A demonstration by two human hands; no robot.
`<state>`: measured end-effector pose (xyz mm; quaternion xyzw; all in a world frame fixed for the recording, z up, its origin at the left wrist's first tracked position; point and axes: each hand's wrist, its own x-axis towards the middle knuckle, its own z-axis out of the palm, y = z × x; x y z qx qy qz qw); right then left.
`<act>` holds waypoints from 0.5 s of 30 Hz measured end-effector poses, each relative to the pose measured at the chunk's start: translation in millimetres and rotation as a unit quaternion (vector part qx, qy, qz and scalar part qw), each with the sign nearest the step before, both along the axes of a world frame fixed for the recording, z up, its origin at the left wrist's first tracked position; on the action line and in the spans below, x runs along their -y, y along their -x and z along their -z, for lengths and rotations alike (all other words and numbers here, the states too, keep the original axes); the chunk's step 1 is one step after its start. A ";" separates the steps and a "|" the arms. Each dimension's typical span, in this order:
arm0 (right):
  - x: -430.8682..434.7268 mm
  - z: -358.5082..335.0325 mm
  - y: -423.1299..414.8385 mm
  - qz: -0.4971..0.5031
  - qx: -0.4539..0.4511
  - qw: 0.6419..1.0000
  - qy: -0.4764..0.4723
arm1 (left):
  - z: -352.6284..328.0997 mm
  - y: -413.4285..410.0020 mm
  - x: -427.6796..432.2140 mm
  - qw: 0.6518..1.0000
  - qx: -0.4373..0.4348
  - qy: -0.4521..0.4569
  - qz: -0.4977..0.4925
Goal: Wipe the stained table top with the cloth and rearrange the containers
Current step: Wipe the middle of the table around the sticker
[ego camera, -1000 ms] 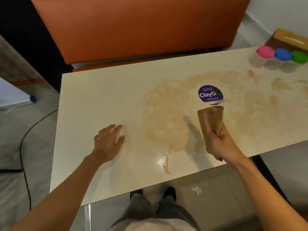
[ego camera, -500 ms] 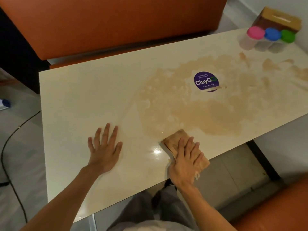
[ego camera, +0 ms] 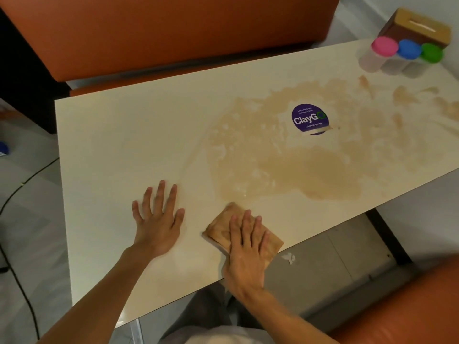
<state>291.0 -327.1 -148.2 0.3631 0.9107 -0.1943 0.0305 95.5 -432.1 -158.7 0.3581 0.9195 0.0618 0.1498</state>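
Clearly wiping is underway: the right hand (ego camera: 244,254) presses flat, fingers open, on the cloth (ego camera: 221,230) at the desk's (ego camera: 119,135) near edge, while the left hand (ego camera: 159,219) rests splayed, empty. Next, I judge, comes pushing into the stain (ego camera: 285,170); the containers (ego camera: 407,54) wait far right.

I saw a cream tabletop (ego camera: 119,135) blotched with a tan stain (ego camera: 293,170), a brown cloth (ego camera: 221,229), a purple sticker (ego camera: 309,119), and pink (ego camera: 384,45), blue (ego camera: 409,48) and green (ego camera: 431,52) lids.
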 end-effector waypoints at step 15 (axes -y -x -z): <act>-111.2 -118.2 48.5 -0.101 -0.162 0.927 0.324 | -26.5 46.1 -6.5 0.973 0.010 -0.182 -0.140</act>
